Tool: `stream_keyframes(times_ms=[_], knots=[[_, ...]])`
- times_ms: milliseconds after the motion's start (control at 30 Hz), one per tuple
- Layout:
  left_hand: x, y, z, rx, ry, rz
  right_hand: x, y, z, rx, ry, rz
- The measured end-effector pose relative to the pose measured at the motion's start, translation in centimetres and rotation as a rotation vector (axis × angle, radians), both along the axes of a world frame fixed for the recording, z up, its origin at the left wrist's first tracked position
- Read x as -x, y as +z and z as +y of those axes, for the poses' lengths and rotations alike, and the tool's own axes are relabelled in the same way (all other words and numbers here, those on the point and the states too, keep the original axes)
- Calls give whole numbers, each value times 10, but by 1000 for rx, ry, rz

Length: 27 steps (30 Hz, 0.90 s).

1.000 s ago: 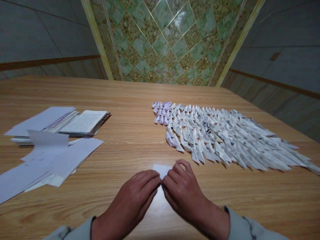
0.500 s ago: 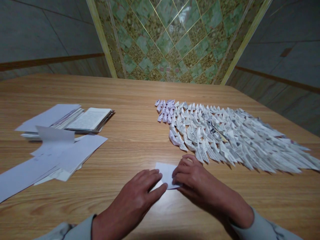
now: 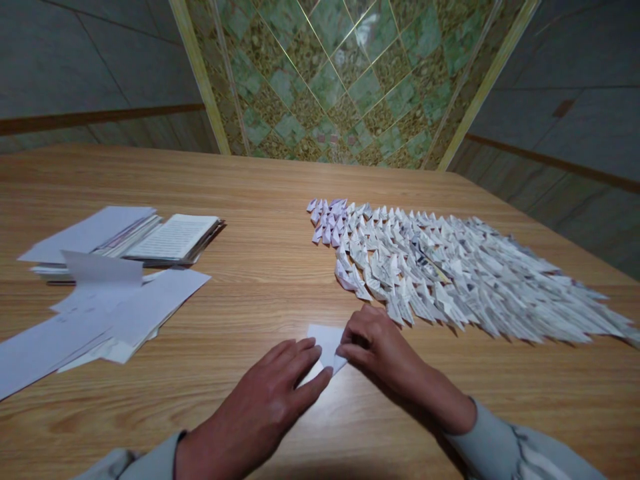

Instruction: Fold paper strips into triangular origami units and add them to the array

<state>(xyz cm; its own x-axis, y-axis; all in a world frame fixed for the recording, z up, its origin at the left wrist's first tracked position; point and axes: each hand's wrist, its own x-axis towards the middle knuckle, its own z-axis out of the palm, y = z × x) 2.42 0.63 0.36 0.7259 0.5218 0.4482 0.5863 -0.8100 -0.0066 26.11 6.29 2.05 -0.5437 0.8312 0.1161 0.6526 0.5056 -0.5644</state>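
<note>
A small white paper slip [image 3: 325, 343] lies on the wooden table in front of me, with one corner folded to a point. My right hand [image 3: 380, 350] pinches that pointed corner between its fingers and thumb. My left hand [image 3: 255, 407] lies flat with its fingers apart, its fingertips beside the slip's lower left edge. Its palm hides nothing of the slip that I can tell. Just beyond both hands spreads a large array of small folded paper units [image 3: 450, 277] in tight rows, printed pages mostly, with pale lilac ones at the far left end.
An open book [image 3: 175, 240] sits on a stack of papers at the left, with loose white sheets [image 3: 130, 313] spilling towards me. The wooden table [image 3: 260, 297] ends at a far edge, before a green tiled wall [image 3: 340, 73].
My right hand has drawn back up and to the right of where it met my left hand, and the slip now shows a folded point. My left hand has shifted little.
</note>
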Motion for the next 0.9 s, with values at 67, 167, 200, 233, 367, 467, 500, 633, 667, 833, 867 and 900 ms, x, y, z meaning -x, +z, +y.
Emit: stream_keyframes(times_ms=[67, 167, 200, 233, 367, 467, 500, 633, 667, 833, 867, 900], knots=[[0, -1, -1, -5, 3, 15, 3, -3, 0, -20, -30, -19], [0, -5, -3, -20, 5, 32, 4, -7, 0, -50, -48, -49], [0, -6, -3, -30, 9, 31, 4, -7, 0, -54, -49, -53], [-1, -6, -4, -39, 18, 31, 4, -7, 1, -53, -50, -58], [-5, -4, -5, -15, 33, 49, 4, -5, 2, -47, -55, -77], [-6, -4, -6, 21, 32, 61, 4, -5, 2, -57, -48, -61], [-6, -5, -7, 26, 36, 60, 4, -5, 1, -63, -45, -52], [-6, -11, -8, 26, 45, 50, 5, -11, 0, -100, -49, -45], [-7, -12, -8, 21, 47, 46, 5, -12, 0, -117, -53, -52], [-9, -11, -10, -21, 94, 33, 2, -10, -1, -331, -70, -56], [-9, -11, -10, -25, 104, 34, 1, -8, -4, -393, -61, -42], [-9, -10, -10, -27, 111, 33, 0, -6, -8, -454, -37, -21]])
